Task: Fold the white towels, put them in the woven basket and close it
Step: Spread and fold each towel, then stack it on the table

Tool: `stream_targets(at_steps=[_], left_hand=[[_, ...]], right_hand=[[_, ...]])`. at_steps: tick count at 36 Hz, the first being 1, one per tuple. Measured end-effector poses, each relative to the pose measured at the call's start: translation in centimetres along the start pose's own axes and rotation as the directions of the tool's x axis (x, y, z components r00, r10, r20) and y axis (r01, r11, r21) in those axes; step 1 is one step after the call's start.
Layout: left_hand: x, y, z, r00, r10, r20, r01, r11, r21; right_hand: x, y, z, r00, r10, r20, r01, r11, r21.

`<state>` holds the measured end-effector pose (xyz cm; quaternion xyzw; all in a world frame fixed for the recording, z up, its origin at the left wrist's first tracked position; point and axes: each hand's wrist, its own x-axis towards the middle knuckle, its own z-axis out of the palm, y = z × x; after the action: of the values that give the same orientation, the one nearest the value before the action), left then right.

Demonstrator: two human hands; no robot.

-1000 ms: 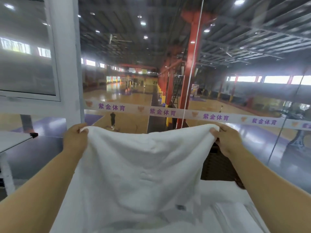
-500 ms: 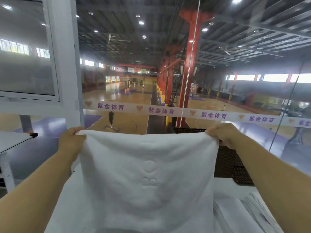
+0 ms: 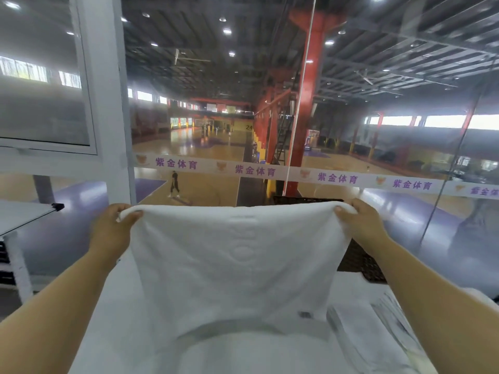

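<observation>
A white towel (image 3: 237, 265) hangs spread out in front of me, held up by its two top corners. My left hand (image 3: 113, 228) pinches the top left corner and my right hand (image 3: 359, 222) pinches the top right corner. The towel's lower edge hangs just above a white-covered table (image 3: 113, 306). The dark woven basket (image 3: 359, 263) stands behind the towel at the right; only its rim and right side show. More white towels (image 3: 378, 336) lie folded on the table at the lower right.
A glass wall with a purple-lettered strip (image 3: 337, 179) stands right behind the table. A white frame post (image 3: 108, 103) rises at the left, and another white table's corner (image 3: 29, 217) juts in at the far left.
The towel's sagging top edge has been pulled straight and the cloth hangs flatter. The camera tilted, so more of the basket shows behind it.
</observation>
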<state>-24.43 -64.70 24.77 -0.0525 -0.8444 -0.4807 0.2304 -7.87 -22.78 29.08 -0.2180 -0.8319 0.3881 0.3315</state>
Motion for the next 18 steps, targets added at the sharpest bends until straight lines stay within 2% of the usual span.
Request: stream_targets(at_steps=[5, 9, 13, 18], left_hand=[[-2.5, 0.4, -0.1, 0.999, -0.034, -0.028, 0.030, 0.990, -0.135], [-3.1, 0.3, -0.3, 0.995, -0.049, -0.087, 0.034, 0.985, -0.167], [-3.2, 0.6, 0.0, 0.991, -0.076, -0.107, 0.060, 0.987, -0.149], [-3.0, -1.0, 1.1, 0.995, -0.083, -0.051, 0.078, 0.993, -0.087]], right_hand=[[-1.8, 1.4, -0.5, 1.000, 0.023, 0.011, -0.023, 0.999, 0.029], [-2.3, 2.0, -0.6, 0.996, 0.068, 0.059, -0.068, 0.998, 0.006], [-2.3, 2.4, -0.2, 0.989, 0.101, 0.107, -0.102, 0.995, 0.004], [-2.8, 2.9, 1.2, 0.981, 0.092, 0.168, -0.069, 0.988, -0.139]])
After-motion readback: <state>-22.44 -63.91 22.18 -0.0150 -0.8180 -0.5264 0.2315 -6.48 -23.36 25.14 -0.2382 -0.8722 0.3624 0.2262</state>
